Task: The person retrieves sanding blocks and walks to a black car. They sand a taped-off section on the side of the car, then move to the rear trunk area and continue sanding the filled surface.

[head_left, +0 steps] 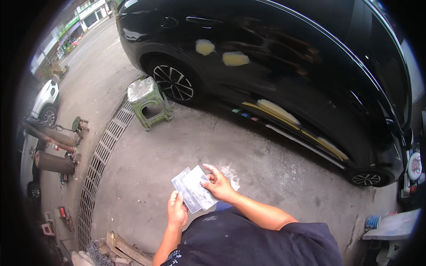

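In front of my body I hold two flat rectangular sheets, grey with whitish dust, that look like sandpaper. My left hand (177,210) pinches the lower edge of the left sheet (192,204) between thumb and fingers. My right hand (218,184) grips the right sheet (195,182), its thumb on the face and fingers behind. This right sheet overlaps the left one and hides part of it. Beyond them stands a black car (275,84). Its side bears pale yellow filler-like patches (235,58), and yellow tape strips (284,116) run low along it.
A worn green stool (150,104) stands by the car's wheel (173,83). A metal drain grate (101,153) curves along the left. Past it lie a rusty cylinder (54,162) and parked cars. Wooden boards (126,250) are at lower left, a white table (394,225) at right.
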### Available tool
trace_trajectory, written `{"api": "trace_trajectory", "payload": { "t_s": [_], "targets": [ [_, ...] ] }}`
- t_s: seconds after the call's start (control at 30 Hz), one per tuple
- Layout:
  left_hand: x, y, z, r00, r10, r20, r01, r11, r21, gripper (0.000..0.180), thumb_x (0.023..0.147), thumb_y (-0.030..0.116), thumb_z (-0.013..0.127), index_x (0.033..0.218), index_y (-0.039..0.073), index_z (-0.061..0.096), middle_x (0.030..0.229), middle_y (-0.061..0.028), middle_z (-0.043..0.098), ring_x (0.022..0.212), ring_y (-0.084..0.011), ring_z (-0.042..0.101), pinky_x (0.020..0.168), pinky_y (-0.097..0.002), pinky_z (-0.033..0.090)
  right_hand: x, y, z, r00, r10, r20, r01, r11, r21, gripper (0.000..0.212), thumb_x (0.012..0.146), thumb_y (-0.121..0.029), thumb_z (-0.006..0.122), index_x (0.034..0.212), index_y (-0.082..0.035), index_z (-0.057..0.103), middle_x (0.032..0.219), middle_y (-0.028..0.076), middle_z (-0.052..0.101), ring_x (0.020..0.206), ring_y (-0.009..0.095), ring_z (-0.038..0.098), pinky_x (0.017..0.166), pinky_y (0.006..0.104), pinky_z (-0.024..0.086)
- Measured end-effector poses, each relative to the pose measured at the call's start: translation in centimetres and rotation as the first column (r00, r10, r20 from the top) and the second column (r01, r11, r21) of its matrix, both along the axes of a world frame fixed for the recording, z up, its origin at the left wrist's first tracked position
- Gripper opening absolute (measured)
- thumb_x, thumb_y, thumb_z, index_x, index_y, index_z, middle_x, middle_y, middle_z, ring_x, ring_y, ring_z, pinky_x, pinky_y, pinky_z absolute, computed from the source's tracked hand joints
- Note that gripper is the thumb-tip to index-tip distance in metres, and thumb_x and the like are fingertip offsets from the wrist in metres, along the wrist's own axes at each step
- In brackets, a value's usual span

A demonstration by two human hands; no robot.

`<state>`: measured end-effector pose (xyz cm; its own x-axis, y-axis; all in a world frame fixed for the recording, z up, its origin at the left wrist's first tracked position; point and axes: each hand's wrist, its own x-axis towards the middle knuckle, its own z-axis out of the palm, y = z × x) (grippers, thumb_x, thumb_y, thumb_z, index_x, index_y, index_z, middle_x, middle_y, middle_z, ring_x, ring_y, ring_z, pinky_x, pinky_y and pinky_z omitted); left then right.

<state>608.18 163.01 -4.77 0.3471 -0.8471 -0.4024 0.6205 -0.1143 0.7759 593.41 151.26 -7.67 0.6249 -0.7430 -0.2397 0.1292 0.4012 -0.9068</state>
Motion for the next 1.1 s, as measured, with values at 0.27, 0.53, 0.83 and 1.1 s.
{"api": "trace_trajectory", "payload": {
  "t_s": [0.27, 0.53, 0.83, 1.1],
  "targets": [
    [7.0, -6.1, -0.5, 0.981, -0.008, 0.196, -0.025, 0.985, 0.169, 0.015, 0.095, 0.014, 0.055, 0.097, 0.0, 0.06, 0.091, -0.0084, 0.066, 0.08, -0.0157, 0.066, 0.07, -0.0309, 0.056, 9.6, -7.3, 0.4, 0.988, 0.157, 0.007, -0.156, 0.987, -0.036, 0.062, 0.09, -0.002, 0.06, 0.143, -0.001, 0.028, 0.097, 0.009, 0.061, 0.088, 0.012, 0.061, 0.077, 0.0253, 0.05],
    [20.8, -8.4, -3.7, 0.921, 0.127, 0.369, -0.179, 0.978, 0.109, 0.022, 0.095, 0.021, 0.058, 0.088, 0.001, 0.061, 0.075, -0.0051, 0.064, 0.063, -0.0109, 0.061, 0.06, -0.0242, 0.05, 22.2, -12.5, 0.9, 0.907, 0.375, -0.193, -0.417, 0.866, -0.276, 0.059, 0.088, -0.002, 0.061, 0.141, 0.0, 0.034, 0.099, 0.005, 0.057, 0.088, 0.009, 0.055, 0.077, 0.025, 0.047],
    [42.4, -6.8, -13.6, 0.837, -0.269, 0.477, -0.033, 0.844, 0.535, 0.025, 0.096, 0.022, 0.053, 0.106, 0.001, 0.062, 0.083, -0.0118, 0.067, 0.075, -0.0235, 0.069, 0.066, -0.0335, 0.054, 35.5, -18.1, -3.3, 0.858, 0.27, -0.436, -0.353, 0.928, -0.121, 0.061, 0.088, -0.004, 0.062, 0.142, -0.005, 0.034, 0.099, 0.008, 0.061, 0.087, 0.013, 0.059, 0.075, 0.0272, 0.049],
    [52.7, -2.7, -27.9, 0.276, -0.96, 0.05, 0.473, 0.181, 0.862, 0.048, 0.084, 0.044, 0.065, 0.107, 0.003, 0.065, 0.099, -0.0196, 0.068, 0.093, -0.0305, 0.065, 0.081, -0.0391, 0.05, 36.2, -18.5, -8.8, 0.71, 0.149, -0.689, -0.029, 0.983, 0.183, 0.061, 0.086, -0.002, 0.064, 0.141, -0.003, 0.037, 0.09, 0.009, 0.063, 0.084, 0.015, 0.06, 0.075, 0.03, 0.05]
  ]
}}
